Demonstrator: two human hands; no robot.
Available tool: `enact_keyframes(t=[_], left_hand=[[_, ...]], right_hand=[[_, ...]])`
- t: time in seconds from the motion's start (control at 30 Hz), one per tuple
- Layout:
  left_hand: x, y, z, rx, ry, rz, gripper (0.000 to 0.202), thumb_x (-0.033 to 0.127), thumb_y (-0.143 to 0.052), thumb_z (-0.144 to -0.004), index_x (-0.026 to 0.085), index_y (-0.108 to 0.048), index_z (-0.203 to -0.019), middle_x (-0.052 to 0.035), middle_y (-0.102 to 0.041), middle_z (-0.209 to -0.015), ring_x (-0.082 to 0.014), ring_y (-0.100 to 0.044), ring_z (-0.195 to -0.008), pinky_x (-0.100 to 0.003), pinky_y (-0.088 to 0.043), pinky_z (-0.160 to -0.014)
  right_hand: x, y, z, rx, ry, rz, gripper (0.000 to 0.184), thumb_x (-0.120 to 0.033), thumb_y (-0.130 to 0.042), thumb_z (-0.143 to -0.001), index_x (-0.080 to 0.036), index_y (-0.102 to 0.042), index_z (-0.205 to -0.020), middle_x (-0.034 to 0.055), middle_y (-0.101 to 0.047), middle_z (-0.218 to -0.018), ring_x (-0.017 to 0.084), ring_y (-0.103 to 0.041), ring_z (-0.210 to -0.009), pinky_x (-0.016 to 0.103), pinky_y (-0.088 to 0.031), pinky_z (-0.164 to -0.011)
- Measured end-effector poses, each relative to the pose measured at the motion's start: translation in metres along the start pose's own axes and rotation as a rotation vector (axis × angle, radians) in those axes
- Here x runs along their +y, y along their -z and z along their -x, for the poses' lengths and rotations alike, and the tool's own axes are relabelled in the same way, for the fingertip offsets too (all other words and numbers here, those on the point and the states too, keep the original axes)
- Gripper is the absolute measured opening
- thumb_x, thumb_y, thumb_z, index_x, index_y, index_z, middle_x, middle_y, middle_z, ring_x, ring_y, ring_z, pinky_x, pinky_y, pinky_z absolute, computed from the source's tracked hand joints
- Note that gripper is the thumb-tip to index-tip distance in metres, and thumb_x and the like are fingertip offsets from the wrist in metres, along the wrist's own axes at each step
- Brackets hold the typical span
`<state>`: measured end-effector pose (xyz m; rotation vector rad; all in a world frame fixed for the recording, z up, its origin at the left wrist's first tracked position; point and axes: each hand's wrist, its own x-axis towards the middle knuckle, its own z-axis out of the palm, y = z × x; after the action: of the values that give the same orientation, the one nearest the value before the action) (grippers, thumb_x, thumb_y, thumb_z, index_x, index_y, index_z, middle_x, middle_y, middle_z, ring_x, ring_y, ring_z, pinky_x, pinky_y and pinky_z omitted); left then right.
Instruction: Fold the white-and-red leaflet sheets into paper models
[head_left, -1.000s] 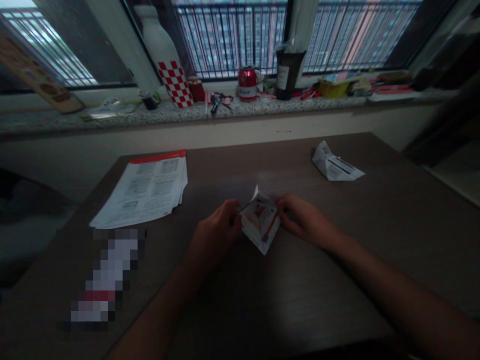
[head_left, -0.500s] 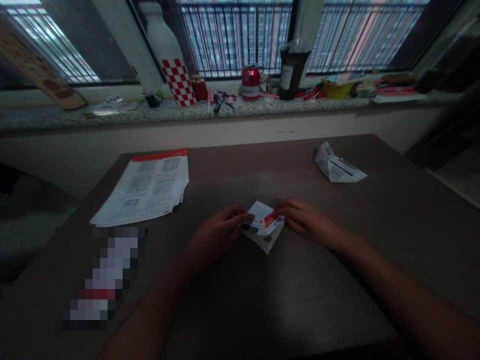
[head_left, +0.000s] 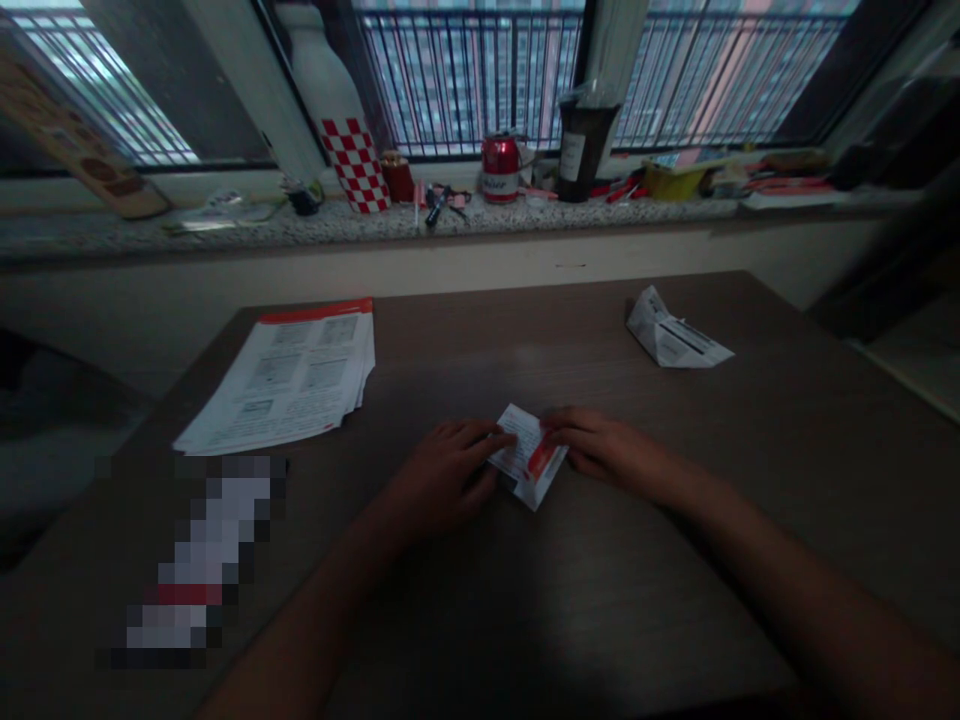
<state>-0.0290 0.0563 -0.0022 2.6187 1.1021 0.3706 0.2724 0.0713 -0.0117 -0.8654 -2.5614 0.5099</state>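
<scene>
A small folded sheet of printed paper [head_left: 525, 450], white with a red patch, lies on the brown table between my hands. My left hand [head_left: 457, 468] is closed at its left side, with fingertips pressed on the top layer and the thumb lower along the edge. At the right corner, by the red patch, my right hand [head_left: 600, 440] has its fingers closed on the paper. The underside of the paper is hidden. Farther off to the right stands another folded paper piece [head_left: 679, 335], touched by neither hand.
Left on the table [head_left: 450, 350] is a stack of printed sheets [head_left: 300, 375] with a red top edge. A blurred-out oblong item [head_left: 199, 560] lies nearer me. Along the windowsill stand a checkered bottle [head_left: 352, 150], a red can [head_left: 500, 168] and a dark cup [head_left: 581, 145].
The paper's upper flap now lies flatter, covering more of the layer below. My left hand has shifted slightly, its fingertips reaching further over the paper. My right hand has moved little.
</scene>
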Motion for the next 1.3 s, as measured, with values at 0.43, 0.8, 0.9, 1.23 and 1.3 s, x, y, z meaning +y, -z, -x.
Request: enact_keyframes(t=[0.43, 0.8, 0.9, 1.23, 1.3], left_hand=[[0.001, -0.022, -0.014, 0.007, 0.010, -0.077, 0.043, 0.040, -0.054, -0.106, 0.023, -0.058, -0.145, -0.0112, -0.053, -0.158, -0.0280, -0.049, -0.146, -0.055, -0.028, -0.128], [-0.004, -0.028, -0.017, -0.006, 0.011, -0.075, 0.057, 0.042, -0.053, -0.104, 0.022, -0.047, -0.157, -0.0098, -0.039, -0.169, -0.0280, -0.033, -0.157, -0.057, -0.010, -0.132], [-0.004, -0.028, -0.017, -0.010, 0.023, -0.094, 0.059, 0.042, -0.054, -0.104, 0.022, -0.044, -0.158, -0.0094, -0.039, -0.168, -0.0278, -0.033, -0.157, -0.058, -0.004, -0.132], [-0.005, -0.032, -0.014, -0.052, 0.050, -0.139, 0.062, 0.049, -0.046, -0.108, 0.026, -0.034, -0.165, -0.0060, -0.031, -0.172, -0.0300, -0.025, -0.160, -0.062, -0.003, -0.130], [-0.005, -0.032, -0.013, -0.036, 0.043, -0.143, 0.062, 0.048, -0.047, -0.108, 0.026, -0.034, -0.164, -0.0060, -0.032, -0.172, -0.0302, -0.025, -0.160, -0.062, -0.007, -0.131]], right_hand=[[-0.005, 0.003, -0.001, -0.050, -0.003, -0.010, 0.037, -0.008, -0.059, -0.096, -0.022, -0.066, -0.130, 0.0117, -0.066, -0.140, 0.028, -0.061, -0.129, 0.048, -0.053, -0.109], [-0.002, -0.017, -0.006, 0.027, 0.007, 0.113, 0.049, -0.020, -0.055, -0.104, -0.024, -0.053, -0.153, 0.0139, -0.062, -0.148, 0.032, -0.058, -0.134, 0.054, -0.052, -0.111], [0.001, -0.022, -0.005, 0.002, 0.004, 0.135, 0.058, -0.017, -0.054, -0.103, -0.022, -0.045, -0.159, 0.0128, -0.053, -0.159, 0.031, -0.049, -0.147, 0.054, -0.044, -0.119], [0.006, -0.025, -0.001, -0.012, -0.070, 0.049, 0.057, -0.020, -0.052, -0.104, -0.027, -0.044, -0.160, 0.0073, -0.050, -0.162, 0.027, -0.042, -0.153, 0.055, -0.036, -0.125], [0.006, -0.025, -0.001, -0.012, -0.076, 0.046, 0.058, -0.020, -0.052, -0.104, -0.029, -0.043, -0.161, 0.0071, -0.050, -0.162, 0.028, -0.042, -0.153, 0.056, -0.036, -0.124]])
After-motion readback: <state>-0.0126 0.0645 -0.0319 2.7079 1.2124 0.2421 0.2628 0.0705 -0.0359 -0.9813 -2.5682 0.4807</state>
